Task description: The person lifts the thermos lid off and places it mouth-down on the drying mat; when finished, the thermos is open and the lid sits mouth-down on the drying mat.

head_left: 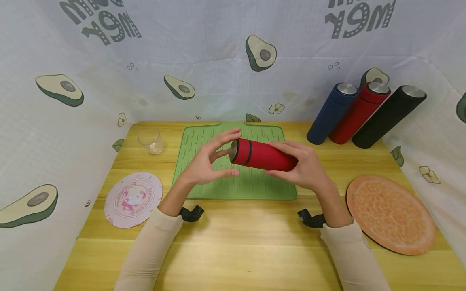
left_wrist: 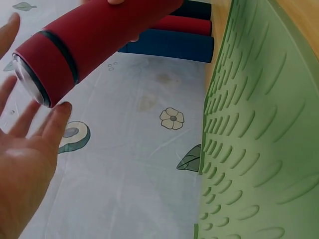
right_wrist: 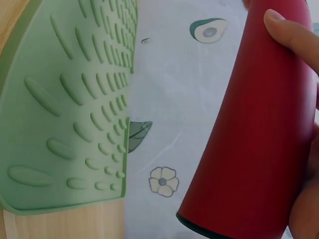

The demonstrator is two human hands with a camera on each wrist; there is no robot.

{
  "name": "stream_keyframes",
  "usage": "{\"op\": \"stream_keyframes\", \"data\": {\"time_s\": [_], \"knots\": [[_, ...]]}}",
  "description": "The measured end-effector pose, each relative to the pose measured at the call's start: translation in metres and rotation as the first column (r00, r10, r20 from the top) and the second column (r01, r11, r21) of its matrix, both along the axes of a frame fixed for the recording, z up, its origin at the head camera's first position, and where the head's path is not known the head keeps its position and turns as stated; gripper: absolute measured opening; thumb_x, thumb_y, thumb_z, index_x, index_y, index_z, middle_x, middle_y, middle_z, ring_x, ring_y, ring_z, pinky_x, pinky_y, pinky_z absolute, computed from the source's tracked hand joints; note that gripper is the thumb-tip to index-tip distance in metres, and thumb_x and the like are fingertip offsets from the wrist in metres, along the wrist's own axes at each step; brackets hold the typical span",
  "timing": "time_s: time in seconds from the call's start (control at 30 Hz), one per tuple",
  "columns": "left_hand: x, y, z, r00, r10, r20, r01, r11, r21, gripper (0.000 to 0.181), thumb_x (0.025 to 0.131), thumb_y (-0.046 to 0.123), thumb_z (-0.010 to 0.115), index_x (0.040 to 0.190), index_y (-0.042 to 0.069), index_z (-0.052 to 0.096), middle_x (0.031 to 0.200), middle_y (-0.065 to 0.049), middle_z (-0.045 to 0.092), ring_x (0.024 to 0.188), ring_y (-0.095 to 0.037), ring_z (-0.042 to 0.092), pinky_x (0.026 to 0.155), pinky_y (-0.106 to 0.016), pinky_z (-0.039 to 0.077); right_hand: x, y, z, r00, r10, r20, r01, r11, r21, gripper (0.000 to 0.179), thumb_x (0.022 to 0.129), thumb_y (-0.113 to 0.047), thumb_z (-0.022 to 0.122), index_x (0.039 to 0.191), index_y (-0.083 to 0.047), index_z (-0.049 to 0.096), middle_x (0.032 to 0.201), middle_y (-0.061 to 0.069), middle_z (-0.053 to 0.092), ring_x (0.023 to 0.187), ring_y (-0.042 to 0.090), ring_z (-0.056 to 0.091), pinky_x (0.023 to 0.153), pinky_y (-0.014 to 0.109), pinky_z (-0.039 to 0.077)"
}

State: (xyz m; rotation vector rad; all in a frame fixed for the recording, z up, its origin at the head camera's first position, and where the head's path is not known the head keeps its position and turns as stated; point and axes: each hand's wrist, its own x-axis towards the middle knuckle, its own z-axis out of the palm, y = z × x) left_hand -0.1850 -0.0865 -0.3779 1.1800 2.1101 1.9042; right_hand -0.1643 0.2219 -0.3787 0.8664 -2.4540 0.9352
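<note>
Held tilted above the green silicone drying mat (head_left: pixel 236 188) at mid-frame, the red vacuum flask (head_left: pixel 269 157) is gripped near its base between the right hand's (head_left: pixel 308 166) thumb and fingers, apparently leaving its cap (head_left: pixel 242 152) accessible. The left hand's (head_left: pixel 203 165) fingers spread around that end; contact is unclear.

The pink disc (head_left: pixel 133 199) reads "RAINBOW HORSE"; grey lettering (head_left: pixel 358 20) on the curtain (head_left: pixel 218 52) is unclear.
</note>
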Motion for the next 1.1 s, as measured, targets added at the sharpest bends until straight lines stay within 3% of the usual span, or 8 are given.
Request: {"op": "stream_keyframes", "data": {"time_s": [0.13,0.27,0.4,0.53,0.63,0.73,0.87,1.1], "knots": [[-0.0003,-0.0004,0.0006,0.997,-0.072,-0.034,0.073,0.997,0.021,0.075,0.083,-0.009,0.080,0.151,0.006,0.051,0.165,-0.004,0.037,0.152,-0.023,0.037,0.116,-0.042,0.047,0.0020,0.0024,0.0018,0.999,0.003,0.038,-0.003,1.000,0.005,0.078,0.066,-0.027,0.099,0.138,-0.022,0.068,0.123,0.008,0.073,0.104,0.024,0.071,0.072,0.041,0.062],[0.0000,0.0001,0.0014,0.998,-0.059,0.014,0.059,0.997,0.040,0.068,0.085,-0.012,0.077,0.148,0.004,0.055,0.159,-0.013,0.045,0.144,-0.025,0.046,0.110,-0.042,0.053,0.0028,0.0028,0.0024,0.999,-0.004,0.046,0.003,1.000,0.018,0.078,0.067,-0.027,0.098,0.138,-0.022,0.068,0.124,0.008,0.073,0.104,0.024,0.070,0.072,0.040,0.062],[0.0016,0.0020,0.0037,0.994,0.043,0.101,-0.045,0.999,0.015,0.068,0.085,-0.004,0.081,0.147,0.013,0.059,0.151,-0.007,0.054,0.129,-0.024,0.058,0.101,-0.040,0.059,0.0024,0.0012,0.0029,1.000,-0.013,0.024,0.013,1.000,0.027,0.076,0.068,-0.027,0.097,0.137,-0.020,0.068,0.122,0.010,0.073,0.100,0.025,0.071,0.071,0.042,0.062],[0.0038,0.0043,0.0051,0.969,0.193,0.155,-0.186,0.981,-0.063,0.059,0.086,0.013,0.085,0.141,0.024,0.063,0.135,-0.003,0.064,0.111,-0.024,0.067,0.089,-0.038,0.063,0.0012,-0.0007,0.0027,0.999,-0.028,-0.015,0.029,0.998,0.049,0.075,0.068,-0.028,0.097,0.137,-0.020,0.069,0.122,0.011,0.073,0.100,0.028,0.071,0.071,0.044,0.063],[0.0040,0.0048,0.0043,0.954,0.248,0.168,-0.235,0.967,-0.093,0.054,0.087,0.020,0.084,0.138,0.025,0.065,0.127,-0.005,0.067,0.108,-0.022,0.068,0.089,-0.036,0.063,0.0004,-0.0016,0.0022,0.999,-0.034,-0.030,0.035,0.997,0.064,0.075,0.068,-0.031,0.097,0.137,-0.020,0.069,0.124,0.011,0.072,0.103,0.029,0.071,0.073,0.044,0.063],[0.0032,0.0042,0.0032,0.969,0.198,0.150,-0.190,0.979,-0.071,0.060,0.089,0.016,0.082,0.144,0.024,0.059,0.139,-0.003,0.062,0.124,-0.019,0.062,0.103,-0.036,0.057,-0.0001,-0.0013,0.0014,0.999,-0.032,-0.028,0.033,0.998,0.057,0.075,0.067,-0.032,0.098,0.135,-0.020,0.070,0.124,0.010,0.072,0.105,0.029,0.071,0.074,0.045,0.063],[0.0020,0.0028,0.0021,0.997,0.048,0.053,-0.046,0.998,-0.037,0.078,0.087,0.005,0.081,0.155,0.022,0.047,0.161,0.002,0.042,0.148,-0.019,0.041,0.119,-0.039,0.044,0.0005,0.0006,0.0010,1.000,-0.022,-0.014,0.022,0.999,0.039,0.075,0.065,-0.029,0.099,0.134,-0.020,0.071,0.123,0.011,0.073,0.103,0.029,0.072,0.073,0.045,0.063],[-0.0002,0.0015,0.0004,0.990,-0.114,-0.081,0.112,0.993,-0.020,0.063,0.088,-0.007,0.073,0.147,0.004,0.055,0.165,-0.002,0.036,0.152,-0.026,0.035,0.120,-0.047,0.042,0.0030,0.0030,0.0030,0.999,-0.006,0.045,0.005,1.000,0.026,0.075,0.066,-0.028,0.098,0.135,-0.021,0.070,0.123,0.009,0.073,0.102,0.027,0.071,0.073,0.043,0.063]]}}
